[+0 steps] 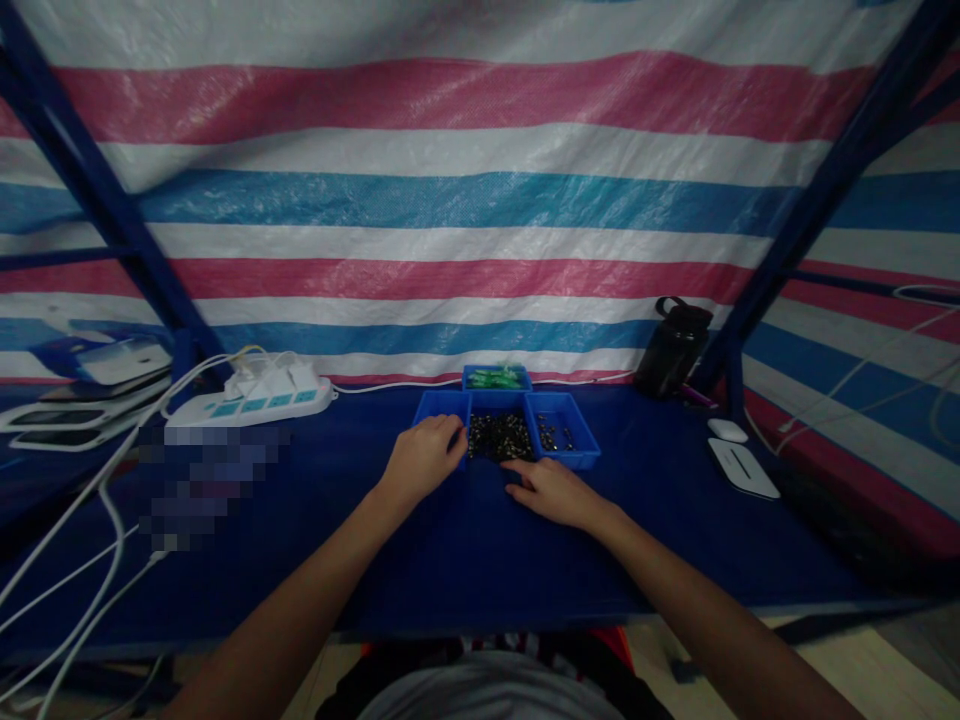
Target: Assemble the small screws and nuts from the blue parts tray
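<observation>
My left hand [426,455] is over the left blue bin [431,403], fingers curled and thumb drawn in near its right wall. Whatever it may hold is hidden. My right hand [559,490] rests at the front of the middle bin, index finger reaching to its edge and thumb apart, with nothing seen between them. Many small dark and shiny metal parts [499,437] fill the middle bin. In the right blue bin [581,425] lie several similar parts [553,432]. Behind stands another blue bin [472,370] with green items in clear plastic [499,377].
A white power strip [255,400] with plugs and white cables [112,480] lies at left, near stacked phone-like devices [67,420]. At right stand a black bottle [673,347], a small white case [727,431] and a white flat box [742,468]. Striped sheeting [480,200] hangs behind the blue table [487,560].
</observation>
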The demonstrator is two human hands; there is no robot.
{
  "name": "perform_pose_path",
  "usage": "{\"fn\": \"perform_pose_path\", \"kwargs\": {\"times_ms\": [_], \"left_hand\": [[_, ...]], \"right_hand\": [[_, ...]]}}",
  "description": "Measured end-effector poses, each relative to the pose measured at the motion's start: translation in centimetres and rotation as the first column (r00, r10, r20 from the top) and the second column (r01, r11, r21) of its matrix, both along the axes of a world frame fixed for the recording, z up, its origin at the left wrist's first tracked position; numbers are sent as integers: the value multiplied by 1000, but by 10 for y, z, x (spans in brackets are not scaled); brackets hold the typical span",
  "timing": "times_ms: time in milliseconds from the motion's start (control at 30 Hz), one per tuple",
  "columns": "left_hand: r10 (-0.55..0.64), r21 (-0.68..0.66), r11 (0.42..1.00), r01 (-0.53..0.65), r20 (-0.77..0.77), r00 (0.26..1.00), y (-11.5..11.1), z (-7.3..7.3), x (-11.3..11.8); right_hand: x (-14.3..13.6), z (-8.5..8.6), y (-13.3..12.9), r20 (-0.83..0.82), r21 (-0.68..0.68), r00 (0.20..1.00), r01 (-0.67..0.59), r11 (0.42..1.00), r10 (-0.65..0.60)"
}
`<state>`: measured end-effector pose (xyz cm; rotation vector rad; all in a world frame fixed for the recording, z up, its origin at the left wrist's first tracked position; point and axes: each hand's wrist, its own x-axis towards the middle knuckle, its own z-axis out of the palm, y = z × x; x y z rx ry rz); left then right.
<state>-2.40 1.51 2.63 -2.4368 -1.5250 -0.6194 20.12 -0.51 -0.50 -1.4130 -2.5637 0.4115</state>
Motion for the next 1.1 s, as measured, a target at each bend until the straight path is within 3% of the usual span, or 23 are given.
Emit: {"fn": "perform_pose_path", "kwargs": {"times_ms": [100, 200, 300, 667, 1100], "left_hand": [[-159, -110, 982, 155, -33, 987, -7, -5, 8], [-343, -217, 922, 320, -76, 936, -13, -11, 15], [-419, -286, 881, 377, -100, 903, -16, -16, 19], [-298, -358, 904, 233, -138, 944, -14, -27, 17], [-221, -364, 919, 153, -152, 963, -10, -35, 16]], "right_hand": [[-2, -2, 0, 37, 33, 999, 27, 999, -28], [-5, -2, -1, 71, 54, 997, 32, 998, -36], [-5, -3, -1, 79, 50, 996, 38, 998, -42], [-4, 0, -2, 55, 43, 998, 37, 998, -39], [-1, -1, -2, 21, 34, 999, 26, 999, -27]]}}
